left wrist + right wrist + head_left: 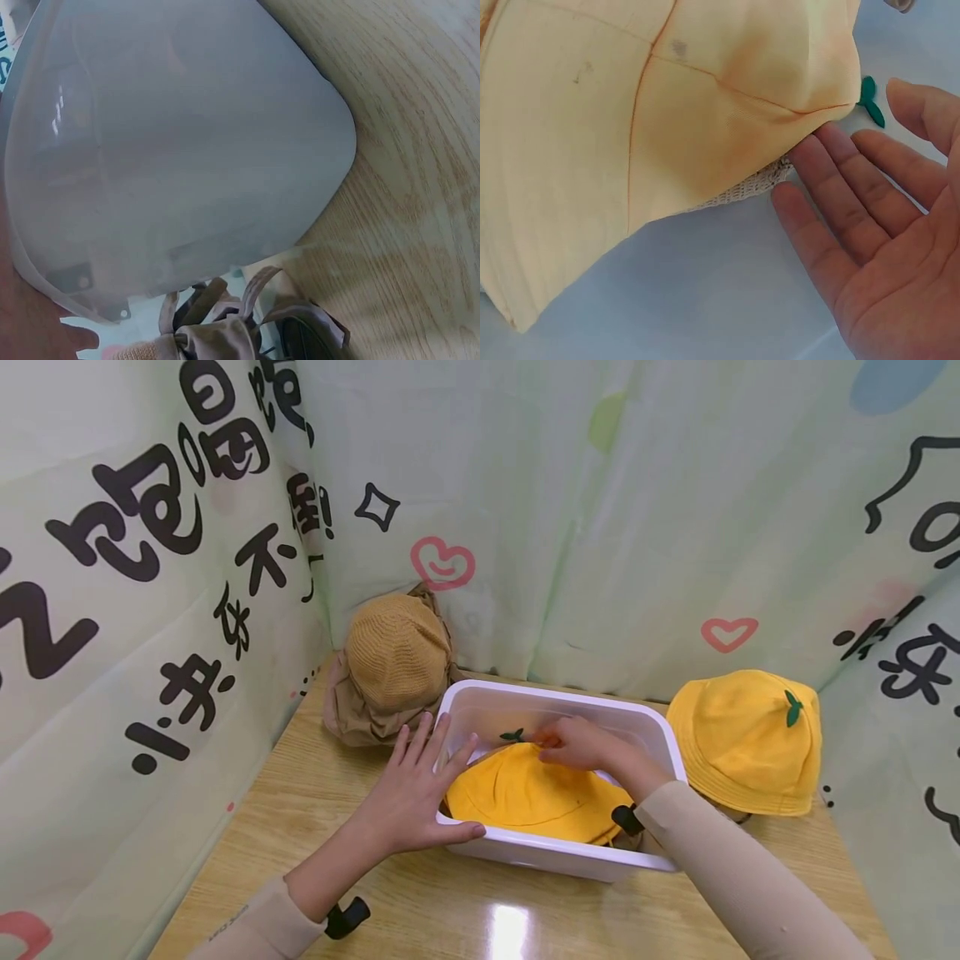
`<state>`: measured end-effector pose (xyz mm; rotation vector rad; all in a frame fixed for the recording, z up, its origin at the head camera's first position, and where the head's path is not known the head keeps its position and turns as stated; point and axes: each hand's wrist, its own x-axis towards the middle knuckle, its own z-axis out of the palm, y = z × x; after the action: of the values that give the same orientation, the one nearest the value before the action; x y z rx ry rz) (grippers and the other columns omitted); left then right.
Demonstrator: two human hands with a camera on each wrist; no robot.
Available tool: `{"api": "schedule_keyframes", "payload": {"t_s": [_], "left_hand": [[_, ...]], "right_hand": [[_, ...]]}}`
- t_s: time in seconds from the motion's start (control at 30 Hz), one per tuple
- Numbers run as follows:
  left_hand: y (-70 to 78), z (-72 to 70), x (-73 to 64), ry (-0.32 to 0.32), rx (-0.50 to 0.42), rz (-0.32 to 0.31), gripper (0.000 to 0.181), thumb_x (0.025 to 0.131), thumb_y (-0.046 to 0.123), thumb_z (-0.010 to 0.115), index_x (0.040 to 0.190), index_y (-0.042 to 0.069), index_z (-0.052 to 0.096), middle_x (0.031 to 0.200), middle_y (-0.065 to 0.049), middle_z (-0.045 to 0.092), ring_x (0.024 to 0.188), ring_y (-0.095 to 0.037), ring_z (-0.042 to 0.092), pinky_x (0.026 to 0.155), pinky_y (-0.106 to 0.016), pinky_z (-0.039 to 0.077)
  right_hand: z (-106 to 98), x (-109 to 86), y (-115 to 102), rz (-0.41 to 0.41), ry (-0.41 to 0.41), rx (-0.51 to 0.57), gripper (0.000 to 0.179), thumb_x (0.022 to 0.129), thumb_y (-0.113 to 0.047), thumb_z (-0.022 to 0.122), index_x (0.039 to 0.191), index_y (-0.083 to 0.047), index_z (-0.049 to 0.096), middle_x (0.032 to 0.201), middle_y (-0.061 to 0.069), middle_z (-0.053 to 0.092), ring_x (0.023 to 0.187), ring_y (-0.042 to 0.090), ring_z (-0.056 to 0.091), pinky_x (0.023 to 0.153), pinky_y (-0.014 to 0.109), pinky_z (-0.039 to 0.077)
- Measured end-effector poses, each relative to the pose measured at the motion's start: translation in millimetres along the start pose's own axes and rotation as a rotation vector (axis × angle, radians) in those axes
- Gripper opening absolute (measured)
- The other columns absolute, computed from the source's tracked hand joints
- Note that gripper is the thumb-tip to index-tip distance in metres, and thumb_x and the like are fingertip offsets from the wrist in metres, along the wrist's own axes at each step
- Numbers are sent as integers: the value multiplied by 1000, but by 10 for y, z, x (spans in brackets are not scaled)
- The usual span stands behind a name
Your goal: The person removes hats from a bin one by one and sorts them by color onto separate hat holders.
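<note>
In the head view a white plastic bin [540, 854] stands on the table with a yellow bucket hat [517, 789] inside it, a green sprout on its crown. My left hand [408, 802] rests on the bin's left front corner, fingers spread and thumb along the rim. Reaching into the bin, my right hand [581, 745] is at the crown of that hat. The right wrist view shows its fairly straight fingertips touching the hat's edge, with the thumb apart. A cream knitted piece [742, 189] peeks out beneath the hat; most of it is hidden.
A tan knitted hat [397, 647] on brown fabric [352, 710] sits left behind the bin. Another yellow bucket hat [750, 743] with a sprout is to its right. Printed curtains [525, 527] border the wooden table [420, 910] behind and at both sides.
</note>
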<state>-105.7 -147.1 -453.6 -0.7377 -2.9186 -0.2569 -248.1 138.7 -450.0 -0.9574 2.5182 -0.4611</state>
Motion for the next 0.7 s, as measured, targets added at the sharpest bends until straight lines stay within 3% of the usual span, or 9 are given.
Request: {"api": "schedule_keyframes", "payload": {"t_s": [0.2, 0.4, 0.7], "left_hand": [[1, -4, -2, -4, -9, -5, 108, 78, 89, 43, 161, 31, 5, 167, -20, 1, 153, -39, -7, 119, -63, 7], [-4, -6, -16, 0, -15, -7, 108, 78, 88, 44, 161, 30, 6, 166, -21, 1, 152, -39, -7, 119, -64, 9], [3, -2, -5, 18, -21, 1, 108, 78, 89, 44, 161, 30, 7, 166, -20, 3, 153, -40, -5, 119, -63, 10]], "right_hand": [[4, 28, -20, 0, -1, 10, 26, 95, -14, 66, 119, -8, 72, 108, 5, 71, 80, 16, 57, 74, 31, 49], [12, 11, -92, 67, -58, 28, 15, 94, -16, 69, 108, -10, 72, 75, -2, 56, 65, 14, 51, 63, 28, 44], [27, -21, -49, 58, -27, 40, 23, 91, -13, 72, 113, -6, 69, 103, 5, 70, 89, 18, 61, 87, 38, 54]]}}
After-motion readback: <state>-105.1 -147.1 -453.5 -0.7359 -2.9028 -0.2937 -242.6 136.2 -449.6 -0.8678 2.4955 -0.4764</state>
